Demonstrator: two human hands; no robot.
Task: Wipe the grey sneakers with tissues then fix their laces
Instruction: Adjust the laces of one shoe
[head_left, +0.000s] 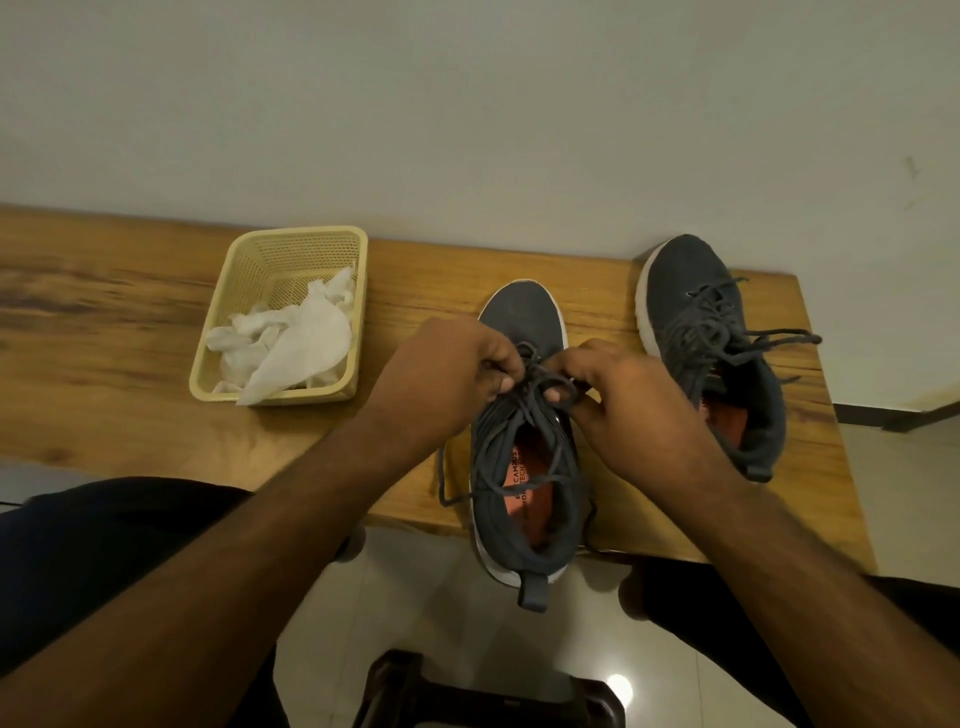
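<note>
Head view: wooden table (130, 322) against far wall, tissue basket (218, 364) parked left, clear of the work. Near sneaker (524, 519) heel-first for lacing, other sneaker (696, 291) far right. Left hand (441, 374), right hand (623, 405) both pinching laces (535, 379) mid-tie.

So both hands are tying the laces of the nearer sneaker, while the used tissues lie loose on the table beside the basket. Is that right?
Not quite. The head view shows the tissues lying inside the basket, not loose on the table. The rest holds: the left hand and right hand both pinch the laces of the nearer sneaker.
</note>
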